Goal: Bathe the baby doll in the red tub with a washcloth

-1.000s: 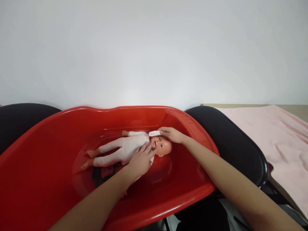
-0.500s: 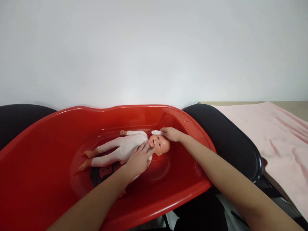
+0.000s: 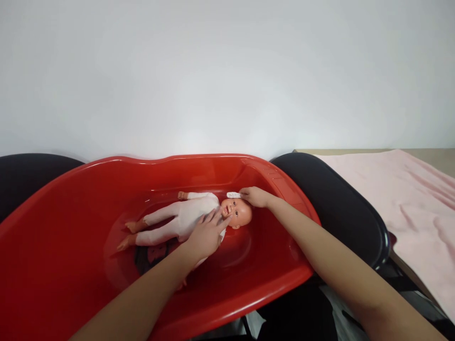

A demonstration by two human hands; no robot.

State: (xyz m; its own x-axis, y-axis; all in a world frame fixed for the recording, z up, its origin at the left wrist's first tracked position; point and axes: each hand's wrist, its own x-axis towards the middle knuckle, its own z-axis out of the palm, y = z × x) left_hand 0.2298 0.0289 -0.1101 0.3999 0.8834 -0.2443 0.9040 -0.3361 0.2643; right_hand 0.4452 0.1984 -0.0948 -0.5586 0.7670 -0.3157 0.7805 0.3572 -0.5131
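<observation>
A baby doll [image 3: 195, 215] in a white body suit lies on its back inside a red baby bathtub [image 3: 199, 163], its head to the right and bare feet to the left. My left hand [image 3: 206, 233] rests on the doll's upper chest near its chin, fingers spread and holding nothing. Beside the upper side of the doll's head, my right hand [image 3: 255, 196] pinches one end of a small white oblong pad [image 3: 233, 195]. I cannot make out exactly what kind of pad it is. My left forearm hides part of the doll's near arm.
Black rounded panels [image 3: 330, 203] flank the tub on both sides. On the right, a pink cloth [image 3: 398, 199] covers most of a beige table [image 3: 430, 155]. A dark patch [image 3: 151, 255] shows on the tub's floor under the doll. A pale wall rises behind.
My right hand and the white pad have shifted very slightly to the right along the doll's head. The left hand stays on the doll's chest.
</observation>
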